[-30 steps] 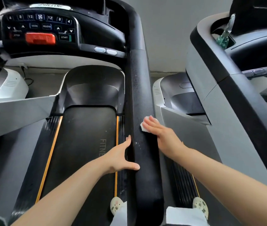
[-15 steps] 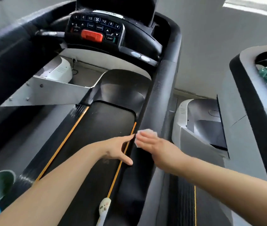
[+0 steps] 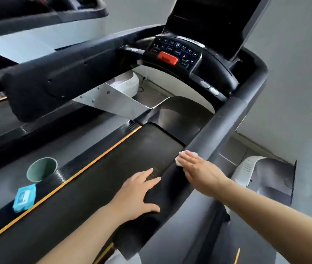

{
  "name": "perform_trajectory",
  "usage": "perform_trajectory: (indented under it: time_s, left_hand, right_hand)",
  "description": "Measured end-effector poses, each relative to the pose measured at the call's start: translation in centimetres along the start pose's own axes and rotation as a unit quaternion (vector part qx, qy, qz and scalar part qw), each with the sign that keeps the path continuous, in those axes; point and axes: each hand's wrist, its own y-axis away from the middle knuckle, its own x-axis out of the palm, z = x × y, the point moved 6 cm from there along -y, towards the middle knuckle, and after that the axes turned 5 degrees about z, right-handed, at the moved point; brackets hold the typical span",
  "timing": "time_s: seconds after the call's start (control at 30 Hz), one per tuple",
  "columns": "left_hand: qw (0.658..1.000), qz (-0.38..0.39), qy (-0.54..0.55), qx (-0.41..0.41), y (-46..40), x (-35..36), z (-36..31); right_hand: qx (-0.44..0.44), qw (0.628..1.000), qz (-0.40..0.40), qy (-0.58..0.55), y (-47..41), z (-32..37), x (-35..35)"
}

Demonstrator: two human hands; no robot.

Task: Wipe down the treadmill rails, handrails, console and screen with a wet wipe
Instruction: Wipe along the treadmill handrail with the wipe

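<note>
the right hand (image 3: 201, 171) lies flat, fingers extended together, pressing a white wet wipe (image 3: 180, 159) against the inner side of the right handrail (image 3: 225, 119). the wipe shows only at the fingertips; the rest is covered by the palm. the left hand (image 3: 138, 195) is spread open, thumb out, resting on the same handrail nearer the person, and grasps nothing. the handrail is a black padded bar running from the lower centre up to the console (image 3: 178, 52). the console carries a red stop button (image 3: 167, 58) among dark keys; the key labels are too blurred to read. the dark screen (image 3: 206, 20) stands upright behind the console. the running belt (image 3: 98, 180) lies left of the handrail, edged by an orange stripe. on the left side rail (image 3: 4, 204) stand a green cup (image 3: 42, 169) and, just beside it, a blue wipe packet (image 3: 24, 197). the left handrail (image 3: 56, 80) crosses the upper left. a second treadmill's motor cover (image 3: 265, 174), apparently grey and white, sits at the right.
</note>
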Motion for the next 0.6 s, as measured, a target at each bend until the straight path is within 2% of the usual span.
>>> perform_trajectory:
  time_s: [0.07,0.2,0.27,0.33,0.37,0.4,0.53,0.6]
  left_hand:
    - [0.999,0.000,-0.033,-0.005,0.2,0.0,-0.2]
    - [0.997,0.002,-0.078,-0.014,0.0,-0.1,-0.3]
    - [0.997,0.003,-0.068,-0.020,0.0,-0.1,-0.2]
    - [0.998,0.003,-0.057,-0.027,0.1,-0.1,0.1]
    - [0.998,0.003,-0.055,-0.029,0.1,0.0,0.1]
    - [0.998,0.001,-0.054,-0.031,0.1,0.1,0.1]
    - [0.997,-0.006,-0.063,-0.033,0.1,0.3,0.1]
    - [0.997,-0.008,-0.061,-0.036,0.2,0.3,0.1]
  right_hand:
    - [0.021,1.000,0.007,-0.016,-0.6,-0.2,-0.5]
    - [-0.072,0.994,0.067,-0.050,2.0,3.3,1.4]
    - [-0.029,0.997,0.053,-0.053,1.2,0.4,0.8]
    - [0.054,0.997,0.016,-0.047,-0.3,-2.9,-1.0]
    - [0.063,0.997,-0.011,-0.045,-0.7,-2.9,-1.6]
    - [0.043,0.998,-0.024,-0.045,-0.7,-1.7,-1.6]
    - [-0.079,0.996,0.028,-0.031,2.1,3.8,1.9]
    - [-0.058,0.998,0.006,-0.026,1.4,2.6,0.7]
